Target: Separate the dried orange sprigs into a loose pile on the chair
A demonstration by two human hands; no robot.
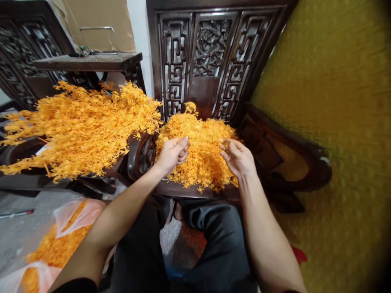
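Observation:
A heap of orange artificial flower pieces (204, 162) lies on the seat of a dark carved wooden chair in front of me. My left hand (174, 155) is over the heap's left side, fingers closed with thumb pressed to the index finger; what is pinched there is too small to make out. Over the right side, my right hand (236, 156) has its fingers curled in and the fingertips close together, facing the left hand. Blurred orange bits show between the two hands, and I cannot tell whether they are held or part of the heap.
Long orange flower sprays (82, 126) are piled at the left. Below them, a plastic bag (79, 215) with more orange pieces sits on the floor. The carved chair back (204, 87) rises behind the heap, with a yellow textured surface (336, 101) at right and cardboard (100, 24) at back left.

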